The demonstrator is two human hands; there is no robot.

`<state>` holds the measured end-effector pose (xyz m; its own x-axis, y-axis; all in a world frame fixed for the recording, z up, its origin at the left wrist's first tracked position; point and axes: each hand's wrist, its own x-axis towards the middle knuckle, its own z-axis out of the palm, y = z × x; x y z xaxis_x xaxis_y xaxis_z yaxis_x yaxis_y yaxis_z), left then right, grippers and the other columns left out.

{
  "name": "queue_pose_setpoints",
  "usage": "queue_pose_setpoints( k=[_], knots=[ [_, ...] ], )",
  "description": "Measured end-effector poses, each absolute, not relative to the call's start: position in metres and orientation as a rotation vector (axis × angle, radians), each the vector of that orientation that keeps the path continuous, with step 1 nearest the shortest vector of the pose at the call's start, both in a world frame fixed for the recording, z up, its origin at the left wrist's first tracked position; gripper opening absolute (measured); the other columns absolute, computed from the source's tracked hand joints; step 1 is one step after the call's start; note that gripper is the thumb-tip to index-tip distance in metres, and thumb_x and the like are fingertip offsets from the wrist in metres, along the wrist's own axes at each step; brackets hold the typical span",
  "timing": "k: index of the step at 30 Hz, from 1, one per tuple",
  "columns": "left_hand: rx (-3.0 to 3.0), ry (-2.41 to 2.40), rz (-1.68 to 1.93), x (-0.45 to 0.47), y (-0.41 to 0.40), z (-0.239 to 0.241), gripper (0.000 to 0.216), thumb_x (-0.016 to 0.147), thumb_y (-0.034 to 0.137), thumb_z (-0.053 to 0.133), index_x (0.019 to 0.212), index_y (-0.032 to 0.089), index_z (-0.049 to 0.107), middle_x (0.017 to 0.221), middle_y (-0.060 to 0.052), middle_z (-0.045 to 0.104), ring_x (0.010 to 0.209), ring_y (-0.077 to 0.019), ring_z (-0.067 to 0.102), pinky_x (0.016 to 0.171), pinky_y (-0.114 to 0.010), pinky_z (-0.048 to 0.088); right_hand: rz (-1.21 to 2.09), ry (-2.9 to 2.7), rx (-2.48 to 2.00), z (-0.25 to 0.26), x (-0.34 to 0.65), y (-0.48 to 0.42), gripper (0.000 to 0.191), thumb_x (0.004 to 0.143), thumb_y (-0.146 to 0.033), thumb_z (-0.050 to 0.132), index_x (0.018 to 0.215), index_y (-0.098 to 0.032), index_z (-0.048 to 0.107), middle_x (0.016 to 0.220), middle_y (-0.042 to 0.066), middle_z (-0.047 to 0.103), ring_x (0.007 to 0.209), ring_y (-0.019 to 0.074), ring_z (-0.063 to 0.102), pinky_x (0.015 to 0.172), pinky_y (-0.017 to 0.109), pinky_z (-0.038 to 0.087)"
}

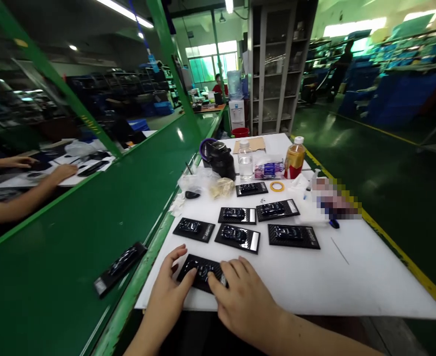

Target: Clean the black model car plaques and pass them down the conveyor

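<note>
1. Position: black panel (pixel 202 271) lies on the white table (pixel 351 282) at its near edge, directly ahead of the person and between both hands.
2. Long axis: runs left to right, with the right end swung a little toward the person. The short sides face the two hands.
3. Left hand (pixel 169 291): half closed over the panel's left end, with fingers reaching to the far edge and the thumb on the near edge, so it spans the short side in a light clasp.
4. Right hand (pixel 242 296): spread and nearly flat, palm down, with fingertips (pixel 218 280) resting on the panel's right half. It grips nothing and only presses or steadies.
5. Nearness: both hands touch the panel. The left has the fuller hold and the right covers more of the top face.
6. Lift: cannot tell whether the panel is raised off the table, though it looks flat against it.
7. Surroundings: six similar panels lie beyond in loose rows, the nearest (pixel 237 238) just past the right fingertips and apart from the held one. Green belt (pixel 92 217) runs along the left, touching the table edge, with one more panel (pixel 120 268) lying on it near the left hand.
8. Far end: clear bottle (pixel 245 160), amber bottle (pixel 295 158) and tape roll (pixel 277 186), all well apart from the hands.
9. Co-worker's hand (pixel 60 173) rests across the belt at far left.
</note>
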<state>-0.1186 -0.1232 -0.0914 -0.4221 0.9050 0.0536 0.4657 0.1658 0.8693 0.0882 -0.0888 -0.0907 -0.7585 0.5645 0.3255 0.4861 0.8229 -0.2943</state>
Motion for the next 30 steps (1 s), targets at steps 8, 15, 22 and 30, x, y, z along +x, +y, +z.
queue_pose_setpoints(
  k=[8,15,22,30],
  knots=[
    [1.905,1.878,0.659,-0.126,-0.132,-0.06,0.058,0.08,0.013,0.05,0.135,0.027,0.042,0.15,-0.01,0.04,0.142,-0.0286,0.035,0.119,-0.057,0.028,0.218,-2.6,-0.783,-0.092,0.088,-0.09,0.048,0.086,-0.024,0.058,0.133,-0.02,0.051,0.117,0.013,0.058,0.102,0.0296,0.052,0.101,0.051,0.041],
    [2.103,1.737,0.341,-0.129,-0.125,-0.035,0.074,0.072,0.002,0.049,0.141,0.024,0.038,0.149,-0.01,0.041,0.142,-0.0273,0.034,0.12,-0.052,0.03,0.187,-2.596,-0.74,-0.097,0.093,-0.09,0.047,0.093,-0.031,0.052,0.139,-0.02,0.049,0.131,0.015,0.055,0.114,0.0312,0.051,0.106,0.05,0.038],
    [1.894,1.684,0.401,-0.146,-0.119,-0.041,0.069,0.074,0.01,0.061,0.138,0.029,0.046,0.138,-0.008,0.049,0.131,-0.0265,0.047,0.117,-0.047,0.035,0.369,-2.488,-0.807,-0.101,0.103,-0.097,0.045,0.095,-0.029,0.05,0.14,-0.022,0.049,0.142,0.013,0.048,0.125,0.0291,0.047,0.111,0.047,0.037],
    [1.742,1.699,0.535,-0.149,-0.128,-0.048,0.067,0.073,0.011,0.064,0.135,0.031,0.048,0.138,-0.006,0.047,0.132,-0.0261,0.045,0.119,-0.047,0.031,0.473,-2.528,-0.772,-0.093,0.101,-0.095,0.052,0.092,-0.025,0.052,0.143,-0.028,0.045,0.132,0.011,0.052,0.118,0.0293,0.048,0.108,0.05,0.037]
  ],
)
